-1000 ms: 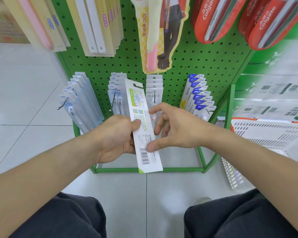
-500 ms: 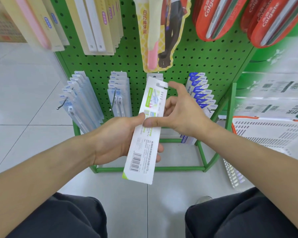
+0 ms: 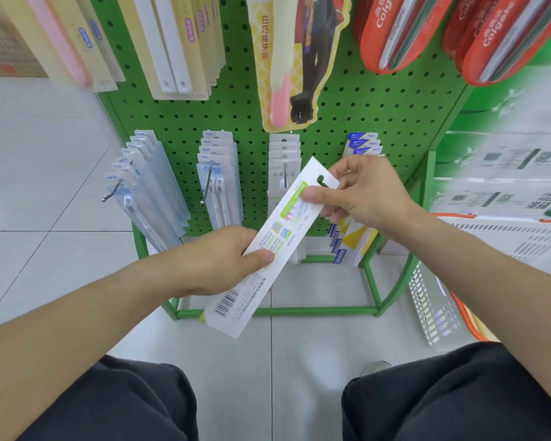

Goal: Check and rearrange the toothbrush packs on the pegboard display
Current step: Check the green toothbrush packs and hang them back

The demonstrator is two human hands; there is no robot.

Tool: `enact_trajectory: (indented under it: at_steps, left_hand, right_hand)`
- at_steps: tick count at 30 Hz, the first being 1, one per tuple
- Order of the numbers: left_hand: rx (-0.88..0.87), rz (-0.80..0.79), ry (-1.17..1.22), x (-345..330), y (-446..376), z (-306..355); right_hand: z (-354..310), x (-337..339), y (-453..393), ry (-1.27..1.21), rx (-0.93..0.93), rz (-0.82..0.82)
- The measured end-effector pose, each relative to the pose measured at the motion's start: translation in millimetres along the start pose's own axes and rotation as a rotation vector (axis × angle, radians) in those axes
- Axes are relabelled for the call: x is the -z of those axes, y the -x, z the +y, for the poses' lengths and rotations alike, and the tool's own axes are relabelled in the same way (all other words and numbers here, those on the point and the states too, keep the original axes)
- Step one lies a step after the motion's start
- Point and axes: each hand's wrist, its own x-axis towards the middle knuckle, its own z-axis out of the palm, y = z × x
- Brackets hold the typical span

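Nearest the camera, two knees in dark trousers (image 3: 115,405) are seen above a pale tiled floor (image 3: 39,173). A long white cardboard toothbrush pack with green print and a barcode (image 3: 268,249) is held tilted, barcode end low and to the left, hang-hole end high and to the right. Its lower half is gripped by the left hand (image 3: 223,262), thumb on the printed face and fingers curled behind. Its upper end is pinched by the right hand (image 3: 363,192), thumb just below the hang hole. Beyond the left hand, clear blister toothbrush packs (image 3: 150,192) are hung on metal hooks of the green perforated pegboard (image 3: 363,116). Behind the right hand, blue-and-yellow packs (image 3: 350,243) are partly hidden. Farthest up, red oval Colgate packs (image 3: 395,30) are hung. Right of the right hand, a white slotted plastic basket (image 3: 433,310) is seen.
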Motion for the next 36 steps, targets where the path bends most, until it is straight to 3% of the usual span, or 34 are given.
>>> enact_trajectory:
  at_steps: [2, 8, 13, 15, 19, 25, 32, 36]
  left_hand:
    - [0.019, 0.095, -0.066, 1, -2, -1]
    - [0.013, 0.232, 0.076, -4, -4, 6]
    - [-0.067, 0.168, -0.229, -9, -13, -2]
    - [-0.067, 0.129, -0.248, -6, -17, -7]
    - [-0.025, 0.078, -0.040, -1, -20, -18]
    - [0.087, 0.023, 0.280, -1, -25, -29]
    - [0.035, 0.323, 0.429, -9, -39, -27]
    - [-0.093, 0.350, 0.376, -10, -43, -27]
  right_hand:
    - [1, 1, -2, -0.024, -0.008, -0.009]
    - [-13, 1, 5, -0.158, -0.053, -0.020]
    - [-19, -7, 13, -0.216, -0.116, -0.144]
    - [-18, -4, 12, -0.224, -0.131, -0.212]
    - [-4, -2, 6, 0.067, -0.030, -0.293]
    - [12, -8, -7, 0.614, 0.238, -0.175]
    - [8, -20, -14, 0.640, 0.331, -0.067]
    - [7, -21, -15, 0.570, 0.368, -0.018]
